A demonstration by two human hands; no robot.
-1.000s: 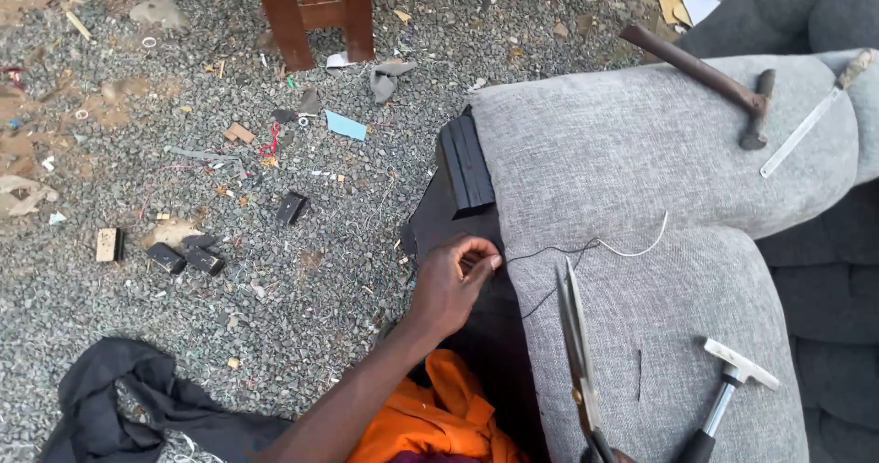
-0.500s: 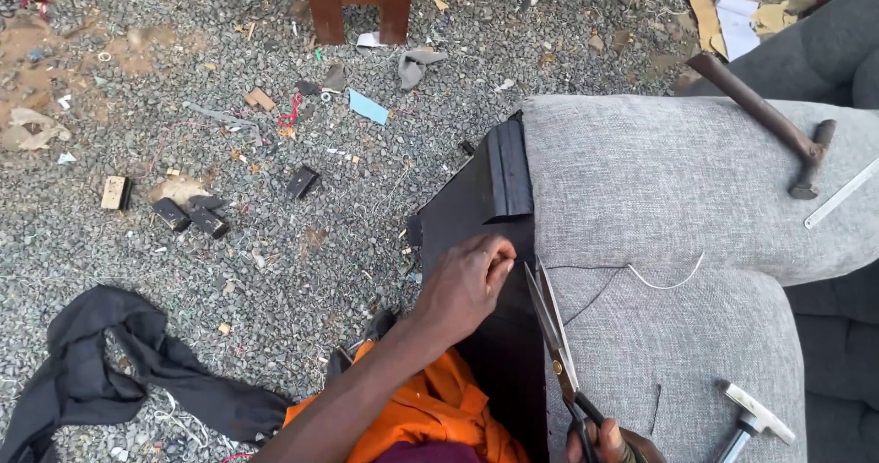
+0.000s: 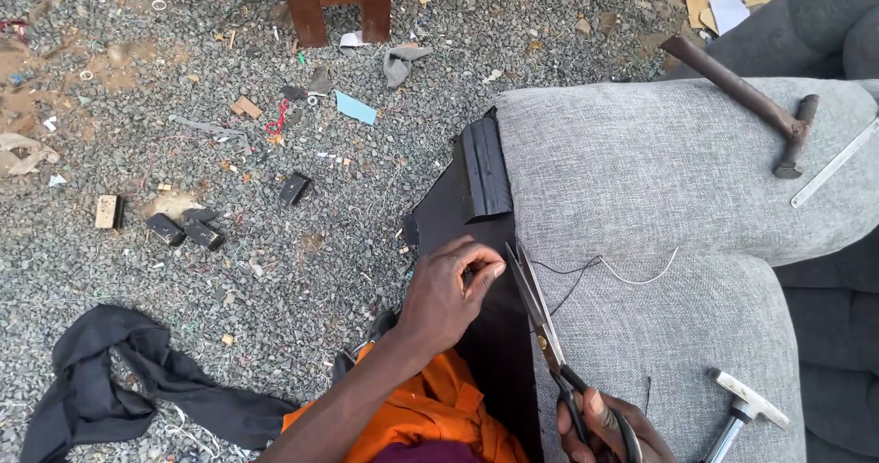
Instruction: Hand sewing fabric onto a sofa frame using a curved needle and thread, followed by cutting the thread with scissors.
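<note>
L hand [image 3: 446,294] pinches thread [image 3: 595,266]; R hand [image 3: 609,431] grips scissors [image 3: 540,321], blades btwn hands.

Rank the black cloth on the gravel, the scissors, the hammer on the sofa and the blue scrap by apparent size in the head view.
1. black cloth
2. hammer and scissors, in the right hand: similar length, and the scissors sit nearer the camera, so unranked
3. blue scrap

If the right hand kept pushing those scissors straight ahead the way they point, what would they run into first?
The right hand holds scissors pointing up along the black cloth edge. Going straight on, the tips would likely meet the left hand's fingertips first, then the folded black strip; depth is unclear.
</note>
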